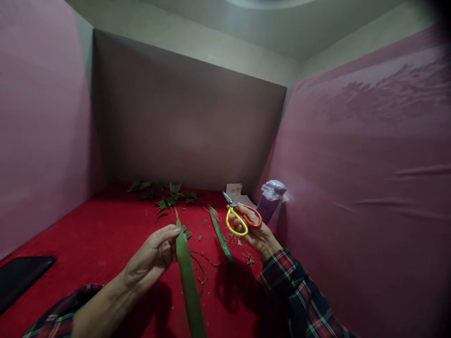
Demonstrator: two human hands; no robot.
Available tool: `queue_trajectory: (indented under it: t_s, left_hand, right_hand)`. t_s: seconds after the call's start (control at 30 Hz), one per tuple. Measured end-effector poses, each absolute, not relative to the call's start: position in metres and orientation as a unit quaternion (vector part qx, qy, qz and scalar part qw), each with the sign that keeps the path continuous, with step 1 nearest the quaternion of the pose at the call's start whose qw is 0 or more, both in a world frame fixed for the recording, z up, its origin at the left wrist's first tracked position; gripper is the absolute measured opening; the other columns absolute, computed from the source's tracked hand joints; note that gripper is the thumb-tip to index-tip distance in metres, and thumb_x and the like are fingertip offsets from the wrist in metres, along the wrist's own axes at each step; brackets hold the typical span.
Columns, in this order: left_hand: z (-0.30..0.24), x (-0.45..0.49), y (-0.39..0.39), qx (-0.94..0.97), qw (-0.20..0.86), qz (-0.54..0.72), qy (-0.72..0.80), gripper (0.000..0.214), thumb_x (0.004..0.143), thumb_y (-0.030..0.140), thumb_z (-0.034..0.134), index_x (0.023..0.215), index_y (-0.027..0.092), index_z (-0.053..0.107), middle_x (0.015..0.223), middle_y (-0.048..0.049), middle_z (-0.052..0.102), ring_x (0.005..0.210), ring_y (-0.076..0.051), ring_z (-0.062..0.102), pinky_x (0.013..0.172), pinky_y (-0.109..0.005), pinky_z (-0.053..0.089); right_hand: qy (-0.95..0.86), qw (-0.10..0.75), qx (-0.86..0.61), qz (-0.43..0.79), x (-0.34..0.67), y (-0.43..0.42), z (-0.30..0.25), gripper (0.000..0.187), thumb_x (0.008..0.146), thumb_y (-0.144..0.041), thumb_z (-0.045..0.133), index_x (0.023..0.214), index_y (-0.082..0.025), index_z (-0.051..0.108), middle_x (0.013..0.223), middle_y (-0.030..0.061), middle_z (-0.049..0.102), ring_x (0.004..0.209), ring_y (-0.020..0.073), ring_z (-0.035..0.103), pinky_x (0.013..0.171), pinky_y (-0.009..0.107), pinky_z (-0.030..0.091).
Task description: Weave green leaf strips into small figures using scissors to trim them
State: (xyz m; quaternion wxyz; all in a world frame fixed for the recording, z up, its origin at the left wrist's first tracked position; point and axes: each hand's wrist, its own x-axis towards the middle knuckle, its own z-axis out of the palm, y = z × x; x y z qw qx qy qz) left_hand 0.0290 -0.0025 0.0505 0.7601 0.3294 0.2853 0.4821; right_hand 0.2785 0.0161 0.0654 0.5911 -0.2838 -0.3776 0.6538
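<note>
My left hand (162, 246) pinches a long green leaf (188, 281) near its narrow, brownish tip. The leaf runs down toward me and out of the bottom of the view. In my right hand (259, 237) is a pair of scissors (243, 218) with one yellow and one red handle loop. Their blades point up and to the left, apart from the leaf, and look nearly closed. Between the two hands, a long green strip (221, 234), perhaps a folded leaf, lies on the red cloth (123, 234).
Leafy green sprigs (172, 192) lie at the back of the cloth, and small leaf scraps (202, 263) are scattered in the middle. A purple container (268, 206) with plastic wrap stands at the right. A black flat object (24, 277) lies at the left edge. Pink walls flank both sides.
</note>
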Motion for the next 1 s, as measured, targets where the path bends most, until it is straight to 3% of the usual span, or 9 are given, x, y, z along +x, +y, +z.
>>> queue_trajectory:
  t_s: [0.3,0.47,0.63,0.77,0.9,1.0]
  left_hand:
    - [0.031,0.072,0.006,0.364,0.773,0.447,0.264,0.004,0.074,0.015,0.061,0.07,0.012,0.06,0.064,-0.0046,0.066,0.052,-0.011,0.059,0.048,-0.019,0.047]
    - [0.017,0.083,-0.003,0.376,0.802,0.409,0.221,0.009,0.071,0.014,0.062,0.063,0.014,0.057,0.083,-0.0066,0.066,0.072,-0.019,0.064,0.061,-0.027,0.048]
    - [0.017,0.086,-0.006,0.365,0.804,0.407,0.234,0.013,0.07,0.012,0.064,0.061,0.015,0.055,0.063,-0.002,0.063,0.066,-0.016,0.063,0.064,-0.025,0.045]
    - [0.014,0.082,-0.003,0.381,0.793,0.399,0.26,0.011,0.073,0.012,0.061,0.063,0.013,0.056,0.082,-0.0097,0.07,0.076,-0.02,0.065,0.073,-0.03,0.046]
    - [0.009,0.078,-0.001,0.38,0.79,0.396,0.274,0.011,0.073,0.014,0.062,0.064,0.013,0.056,0.082,-0.0105,0.07,0.075,-0.021,0.065,0.068,-0.03,0.047]
    - [0.009,0.077,-0.001,0.37,0.786,0.405,0.284,0.011,0.071,0.016,0.063,0.062,0.014,0.057,0.089,-0.0096,0.069,0.072,-0.02,0.064,0.064,-0.029,0.047]
  right_hand:
    - [-0.276,0.619,-0.199,0.708,0.268,0.022,0.025,0.018,0.084,-0.034,0.057,0.092,-0.019,0.058,0.071,-0.0013,0.057,0.046,0.0032,0.051,0.039,0.009,0.046]
    - [-0.258,0.6,-0.178,0.736,0.256,0.018,0.017,0.024,0.085,-0.039,0.054,0.09,-0.016,0.059,0.075,0.0009,0.06,0.05,0.0027,0.053,0.042,0.007,0.046]
    - [-0.26,0.592,-0.161,0.746,0.249,0.014,0.016,0.027,0.088,-0.039,0.05,0.098,-0.015,0.057,0.076,0.003,0.061,0.049,0.0041,0.054,0.041,0.011,0.047]
    - [-0.252,0.626,-0.145,0.724,0.26,0.015,0.016,0.023,0.089,-0.036,0.049,0.092,-0.016,0.058,0.075,0.0016,0.06,0.05,0.0021,0.052,0.042,0.008,0.045]
    - [-0.246,0.649,-0.136,0.707,0.272,0.017,0.016,0.019,0.086,-0.037,0.053,0.097,-0.021,0.057,0.074,-0.0024,0.059,0.043,0.0006,0.048,0.039,0.009,0.041]
    - [-0.248,0.635,-0.138,0.719,0.271,0.016,0.016,0.023,0.085,-0.04,0.054,0.094,-0.019,0.057,0.072,-0.0017,0.059,0.042,0.0002,0.046,0.038,0.009,0.039]
